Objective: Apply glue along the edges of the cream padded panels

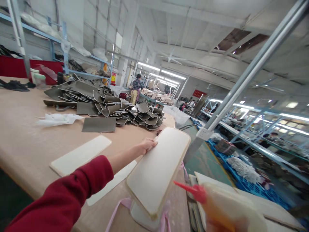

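My left hand, in a dark red sleeve, pinches the upper left edge of a white rounded panel, which is tilted above the tabletop. Below it lies another pale panel with pink strips around it. At the lower right is a pale squeeze bottle with a red nozzle pointing left towards the held panel, apart from it. My right hand is a motion-smeared shape at the bottle's lower part, its single fingers indistinct. Two more white panels lie flat on the left.
The brown table carries a heap of grey-green pieces, a crumpled white sheet and jars. Stacked boards stand at lower right, beside a metal post and blue crates. A person stands far back.
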Available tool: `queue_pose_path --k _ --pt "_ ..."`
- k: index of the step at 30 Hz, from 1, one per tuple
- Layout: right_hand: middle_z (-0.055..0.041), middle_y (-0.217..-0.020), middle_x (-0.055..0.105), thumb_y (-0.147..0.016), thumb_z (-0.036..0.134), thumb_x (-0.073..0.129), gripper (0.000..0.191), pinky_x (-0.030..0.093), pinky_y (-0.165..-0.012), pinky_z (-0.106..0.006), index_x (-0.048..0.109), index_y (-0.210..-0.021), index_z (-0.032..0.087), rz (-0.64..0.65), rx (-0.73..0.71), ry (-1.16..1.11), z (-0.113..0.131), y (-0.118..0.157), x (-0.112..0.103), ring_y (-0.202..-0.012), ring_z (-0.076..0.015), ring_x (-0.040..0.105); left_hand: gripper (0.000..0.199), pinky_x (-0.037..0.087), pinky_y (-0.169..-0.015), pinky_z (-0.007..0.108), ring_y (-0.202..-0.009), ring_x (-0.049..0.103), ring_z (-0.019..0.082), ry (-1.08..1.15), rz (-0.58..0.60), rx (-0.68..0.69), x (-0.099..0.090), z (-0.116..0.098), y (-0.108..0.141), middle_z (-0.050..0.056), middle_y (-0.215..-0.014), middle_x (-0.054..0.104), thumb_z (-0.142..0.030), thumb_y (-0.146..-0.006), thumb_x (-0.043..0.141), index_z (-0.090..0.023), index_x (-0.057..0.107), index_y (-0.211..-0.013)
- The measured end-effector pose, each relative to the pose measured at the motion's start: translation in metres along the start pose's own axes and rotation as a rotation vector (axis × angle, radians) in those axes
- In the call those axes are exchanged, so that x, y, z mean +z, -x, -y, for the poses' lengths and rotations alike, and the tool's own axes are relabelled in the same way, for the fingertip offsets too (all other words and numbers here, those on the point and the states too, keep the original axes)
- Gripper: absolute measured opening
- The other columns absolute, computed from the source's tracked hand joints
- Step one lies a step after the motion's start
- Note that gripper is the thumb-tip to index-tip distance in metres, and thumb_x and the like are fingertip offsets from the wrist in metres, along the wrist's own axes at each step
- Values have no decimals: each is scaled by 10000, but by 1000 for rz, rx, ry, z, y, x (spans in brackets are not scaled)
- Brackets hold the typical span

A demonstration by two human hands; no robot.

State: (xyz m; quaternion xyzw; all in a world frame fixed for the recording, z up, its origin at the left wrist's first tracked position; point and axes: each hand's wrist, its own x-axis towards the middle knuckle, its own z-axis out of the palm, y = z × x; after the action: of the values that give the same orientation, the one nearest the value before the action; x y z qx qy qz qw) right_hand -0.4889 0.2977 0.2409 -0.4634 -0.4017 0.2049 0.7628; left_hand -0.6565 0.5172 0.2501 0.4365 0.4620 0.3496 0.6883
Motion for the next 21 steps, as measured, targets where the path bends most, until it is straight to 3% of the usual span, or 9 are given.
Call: queue_pose_path --k 4,7,11,14,17,21 --pt "-72 -1067 595 -675 423 732 559 501 -830 -348 546 -1132 160 -143 11 -195 -7 -52 -5 -895 -189 584 232 407 -479 229 -536 568 145 -18 27 -5 14 15 11 -19 -605 609 -268 -597 730 -183 539 -697" --pt "-20 -985 607 -600 297 806 602 483 -799 -209 557 -1134 173 -213 15 -250 -18 -70 -12 -868 -128 576 209 412 -480 230 -542 570 144 -9 66 -10 22 21 17 -21 -626 607 -244 -603 689 -194 520 -713" --pt "7 -935 590 -617 273 804 594 489 -774 -180 554 -1149 194 -248 20 -258 -27 -74 -19 -864 -110 567 211 415 -466 229 -519 559 136 38 114 -51 28 19 17 -19 -635 602 -226 -586 631 -191 555 -779" --pt "6 -927 592 -615 275 804 580 495 -764 -176 563 -1136 193 -266 27 -267 -29 -78 -24 -853 -109 571 171 391 -430 225 -465 522 124 76 120 -97 30 19 14 -11 -597 582 -261 -563 589 -174 539 -700" --pt "-17 -1000 601 -601 283 806 576 494 -783 -188 569 -1115 181 -262 49 -272 -34 -79 -30 -911 -136 574 212 435 -473 240 -538 574 157 56 231 -71 31 20 15 -6 -610 604 -200 -485 574 -173 559 -695" --pt "-70 -1014 618 -598 314 795 630 524 -733 -241 541 -1150 151 -237 139 -252 -55 -45 -33 -871 -185 601 306 483 -538 269 -627 611 192 4 303 -34 31 18 13 -9 -601 619 -102 -417 522 -175 603 -702"
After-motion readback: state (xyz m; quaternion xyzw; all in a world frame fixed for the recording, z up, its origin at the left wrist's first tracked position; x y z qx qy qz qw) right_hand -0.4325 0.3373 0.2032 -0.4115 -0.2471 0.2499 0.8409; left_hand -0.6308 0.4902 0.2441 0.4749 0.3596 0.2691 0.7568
